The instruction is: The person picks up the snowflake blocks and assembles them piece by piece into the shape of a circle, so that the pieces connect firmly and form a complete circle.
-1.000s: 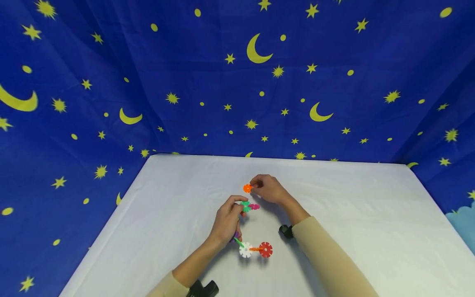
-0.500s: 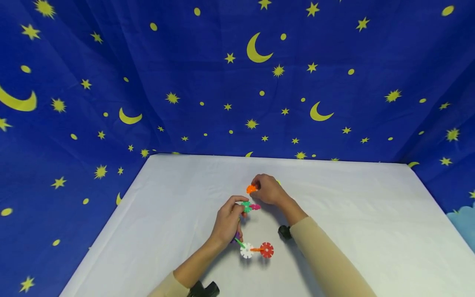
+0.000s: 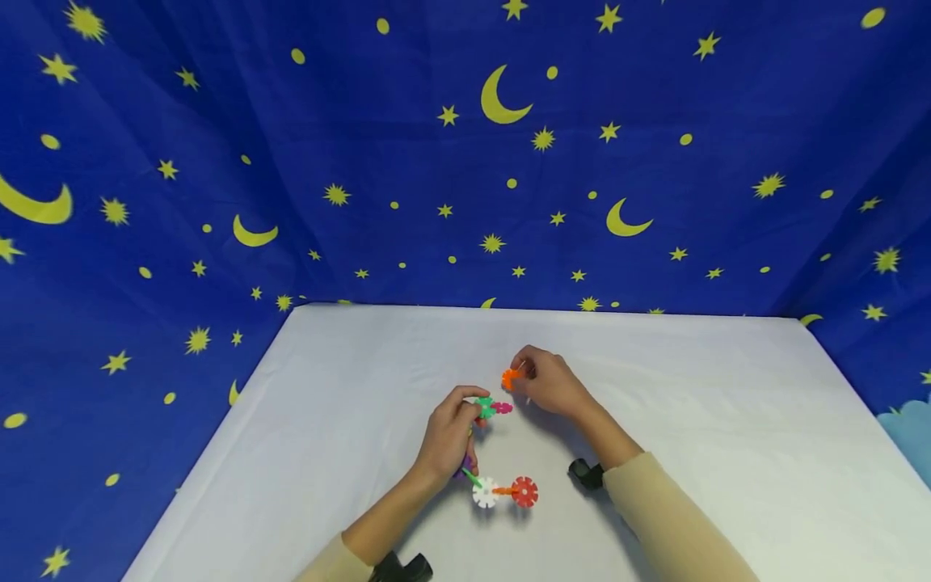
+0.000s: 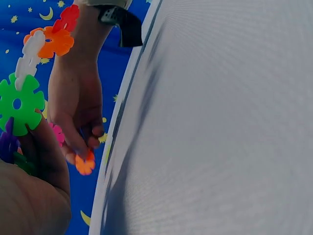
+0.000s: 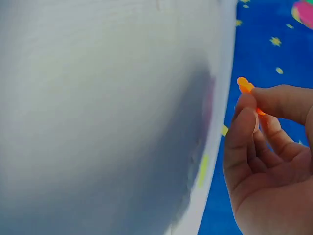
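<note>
My left hand (image 3: 442,436) holds a chain of notched, flower-shaped plastic discs. Its far end shows a green disc (image 3: 485,406) joined to a pink disc (image 3: 503,408). At the near end, a white disc (image 3: 485,492) and an orange link lead to a red disc (image 3: 524,491); the stretch between is partly hidden by the hand. The left wrist view shows a bright green disc (image 4: 19,103) and a purple disc (image 4: 9,142) beside the fingers. Just beyond the pink disc, my right hand (image 3: 554,384) pinches a loose orange disc (image 5: 245,85) between thumb and fingertips.
A white cloth covers the table (image 3: 727,420). Blue curtain (image 3: 407,162) with yellow stars and moons encloses its back and sides. A small yellow piece (image 5: 203,170) lies on the cloth near my right hand. Dark wrist cameras (image 3: 585,474) are strapped to both forearms.
My right hand has turned the orange disc in its fingers and moved slightly right and nearer to me. The left hand and its chain have barely moved.
</note>
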The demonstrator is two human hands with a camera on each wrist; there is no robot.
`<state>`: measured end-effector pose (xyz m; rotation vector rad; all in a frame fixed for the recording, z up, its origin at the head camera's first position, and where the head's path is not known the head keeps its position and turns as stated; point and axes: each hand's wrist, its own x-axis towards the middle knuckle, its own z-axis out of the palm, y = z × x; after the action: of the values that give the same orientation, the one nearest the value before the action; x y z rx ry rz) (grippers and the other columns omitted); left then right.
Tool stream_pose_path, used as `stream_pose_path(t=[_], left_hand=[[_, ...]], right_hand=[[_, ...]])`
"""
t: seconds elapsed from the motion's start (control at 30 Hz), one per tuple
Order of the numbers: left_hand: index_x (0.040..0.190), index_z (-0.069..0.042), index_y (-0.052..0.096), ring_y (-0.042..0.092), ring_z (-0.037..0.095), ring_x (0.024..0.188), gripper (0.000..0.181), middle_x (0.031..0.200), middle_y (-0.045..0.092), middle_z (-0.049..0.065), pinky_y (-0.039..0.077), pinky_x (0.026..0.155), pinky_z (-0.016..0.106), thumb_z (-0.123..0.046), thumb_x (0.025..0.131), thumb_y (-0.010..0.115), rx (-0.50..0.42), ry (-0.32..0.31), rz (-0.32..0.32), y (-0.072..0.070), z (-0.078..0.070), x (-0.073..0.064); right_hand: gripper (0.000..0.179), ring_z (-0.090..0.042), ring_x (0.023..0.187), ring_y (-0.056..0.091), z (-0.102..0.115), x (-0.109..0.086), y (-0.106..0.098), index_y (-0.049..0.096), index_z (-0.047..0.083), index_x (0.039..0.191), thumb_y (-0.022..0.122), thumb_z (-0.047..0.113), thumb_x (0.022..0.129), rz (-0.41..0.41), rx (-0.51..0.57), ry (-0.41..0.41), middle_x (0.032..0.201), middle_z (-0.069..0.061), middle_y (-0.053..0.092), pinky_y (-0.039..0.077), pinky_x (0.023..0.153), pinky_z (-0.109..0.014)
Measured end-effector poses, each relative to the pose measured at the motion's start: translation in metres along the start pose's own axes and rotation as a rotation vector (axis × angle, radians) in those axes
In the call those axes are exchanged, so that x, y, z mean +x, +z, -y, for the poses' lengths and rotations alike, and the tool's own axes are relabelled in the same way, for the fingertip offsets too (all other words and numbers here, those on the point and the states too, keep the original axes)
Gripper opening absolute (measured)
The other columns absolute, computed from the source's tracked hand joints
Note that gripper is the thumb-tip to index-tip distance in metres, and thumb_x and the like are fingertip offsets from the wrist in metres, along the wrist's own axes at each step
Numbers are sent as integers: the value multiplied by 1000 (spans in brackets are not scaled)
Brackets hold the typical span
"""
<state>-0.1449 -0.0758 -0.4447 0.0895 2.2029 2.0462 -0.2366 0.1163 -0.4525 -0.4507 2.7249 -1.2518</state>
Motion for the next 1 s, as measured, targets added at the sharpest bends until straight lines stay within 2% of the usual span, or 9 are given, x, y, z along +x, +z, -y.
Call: stream_pose_path(t=[0.1,0.23,0.37,0.47,0.63,0.87,1.0], left_hand=[[119,-10,58,44,15,31,25,88,60,20,45,32,39,-11,99,43,8,-2,-6,0,10,4],[120,-11,57,44,16,31,26,92,60,24,46,33,40,-12,99,42,21,1,0,0,12,3],[119,-10,58,45,16,31,25,91,59,26,47,34,43,-9,99,42,5,26,18,1,1,-2],[118,-8,58,45,15,32,24,86,59,21,47,35,44,-7,99,42,-9,54,26,3,-11,-7],[118,-7,57,45,15,31,24,84,59,17,47,34,44,-7,99,42,-15,67,37,4,-18,-10],[123,-9,56,46,20,30,27,91,59,23,46,33,47,-15,100,43,-29,54,53,3,15,-2],[123,-10,56,46,21,30,26,90,60,21,45,33,47,-15,101,43,-43,68,54,5,17,-1]], right_hand=[[18,-19,63,57,-1,-9,-10,63,8,104,68,6,86,6,67,-2,82,-4,60,49,55,-33],[20,-22,65,60,1,-20,-20,64,9,106,66,5,86,42,142,-11,84,-5,62,51,58,-35],[19,-27,69,61,2,-32,-27,63,9,106,66,8,87,79,240,10,85,-7,63,53,63,-41],[19,-33,72,61,2,-43,-30,64,7,107,66,10,89,117,341,34,86,-11,64,53,67,-46],[20,-38,74,60,2,-61,-30,64,5,111,63,13,93,166,442,33,89,-18,65,53,69,-48],[21,-33,71,64,-6,-72,-22,66,0,111,63,13,94,147,527,11,89,-16,66,56,67,-42],[23,-33,71,63,-6,-74,-23,67,0,112,64,14,93,159,540,5,89,-17,66,56,68,-42]])
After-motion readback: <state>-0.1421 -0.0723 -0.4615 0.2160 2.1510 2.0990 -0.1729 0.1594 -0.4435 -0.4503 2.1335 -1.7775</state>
